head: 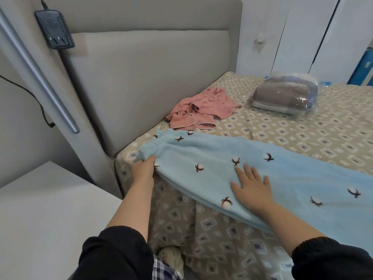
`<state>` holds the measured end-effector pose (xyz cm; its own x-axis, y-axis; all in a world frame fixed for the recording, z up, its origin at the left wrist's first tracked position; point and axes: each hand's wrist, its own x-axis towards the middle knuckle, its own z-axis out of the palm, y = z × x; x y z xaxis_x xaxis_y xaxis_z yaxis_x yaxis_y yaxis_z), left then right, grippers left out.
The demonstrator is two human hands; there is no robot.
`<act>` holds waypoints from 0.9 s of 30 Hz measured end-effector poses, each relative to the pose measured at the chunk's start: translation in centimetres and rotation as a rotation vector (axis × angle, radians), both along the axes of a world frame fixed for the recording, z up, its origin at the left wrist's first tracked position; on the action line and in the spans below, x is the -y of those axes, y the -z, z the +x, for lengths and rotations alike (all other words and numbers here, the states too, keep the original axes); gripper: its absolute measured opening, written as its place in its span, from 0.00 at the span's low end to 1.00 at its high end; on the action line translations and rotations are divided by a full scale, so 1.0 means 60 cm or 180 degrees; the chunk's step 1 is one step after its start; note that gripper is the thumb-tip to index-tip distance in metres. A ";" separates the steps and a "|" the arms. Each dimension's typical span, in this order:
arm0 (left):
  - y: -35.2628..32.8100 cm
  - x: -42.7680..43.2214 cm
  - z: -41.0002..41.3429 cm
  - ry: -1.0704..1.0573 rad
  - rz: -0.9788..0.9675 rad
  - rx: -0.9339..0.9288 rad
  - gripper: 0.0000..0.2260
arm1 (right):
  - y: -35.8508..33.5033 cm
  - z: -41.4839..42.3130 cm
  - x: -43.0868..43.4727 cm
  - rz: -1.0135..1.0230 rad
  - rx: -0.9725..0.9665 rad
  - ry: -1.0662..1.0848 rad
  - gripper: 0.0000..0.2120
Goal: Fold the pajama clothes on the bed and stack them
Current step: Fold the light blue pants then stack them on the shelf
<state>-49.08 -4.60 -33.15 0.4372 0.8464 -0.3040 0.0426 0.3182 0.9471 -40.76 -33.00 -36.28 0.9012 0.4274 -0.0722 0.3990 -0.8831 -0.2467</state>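
Light blue fleece pajama pants point(262, 174) with a cotton-flower print lie flat across the near edge of the bed point(302, 126), waistband toward the headboard. My left hand point(144, 168) grips the pants' near edge just below the elastic waistband, fingertips tucked under the fabric. My right hand point(252, 186) lies flat on top of the pants with fingers spread. A crumpled pink pajama garment point(201, 108) with white piping sits further back near the headboard, apart from both hands.
A clear plastic bag of folded grey bedding point(286, 96) rests at the far side of the bed. The padded grey headboard point(141, 77) stands to the left, a white bedside surface point(40, 209) lies at lower left. A black power adapter point(54, 29) hangs on the wall.
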 end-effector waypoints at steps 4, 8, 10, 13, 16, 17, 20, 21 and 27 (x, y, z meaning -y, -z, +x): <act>-0.054 0.062 0.005 0.0184 0.1261 0.0106 0.12 | -0.046 0.012 0.033 0.1481 -0.1217 0.0153 0.24; -0.094 0.186 0.011 0.1271 0.2416 0.0833 0.09 | -0.082 0.015 0.106 0.4109 -0.2517 0.0906 0.20; -0.091 0.247 0.017 0.2150 0.2952 0.0984 0.15 | -0.092 0.022 0.155 0.4760 -0.2668 0.1319 0.22; -0.069 0.326 0.014 0.3905 0.3658 0.0453 0.09 | -0.099 0.024 0.229 0.5344 -0.2518 0.1804 0.23; -0.049 0.364 0.009 0.4462 0.3925 0.0038 0.12 | -0.098 0.011 0.271 0.5358 -0.2514 0.2165 0.26; -0.052 0.365 0.007 0.4086 0.3956 0.0241 0.11 | -0.096 0.005 0.274 0.5244 -0.2523 0.2195 0.26; -0.070 0.350 0.018 0.2518 0.4181 0.0868 0.09 | -0.091 -0.007 0.260 0.4770 -0.2426 0.2103 0.22; -0.071 0.339 0.027 0.2109 0.4389 0.0723 0.11 | -0.094 -0.009 0.249 0.4563 -0.2364 0.2067 0.19; -0.026 0.305 0.055 0.3232 0.3894 -0.2111 0.31 | -0.115 -0.008 0.164 0.3725 -0.2073 0.2085 0.16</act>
<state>-45.75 -22.92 -31.61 0.9781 0.1922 -0.0797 0.2079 -0.9175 0.3392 -41.25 -42.83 -29.35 0.8964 0.0679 -0.4380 -0.4364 -0.0378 -0.8990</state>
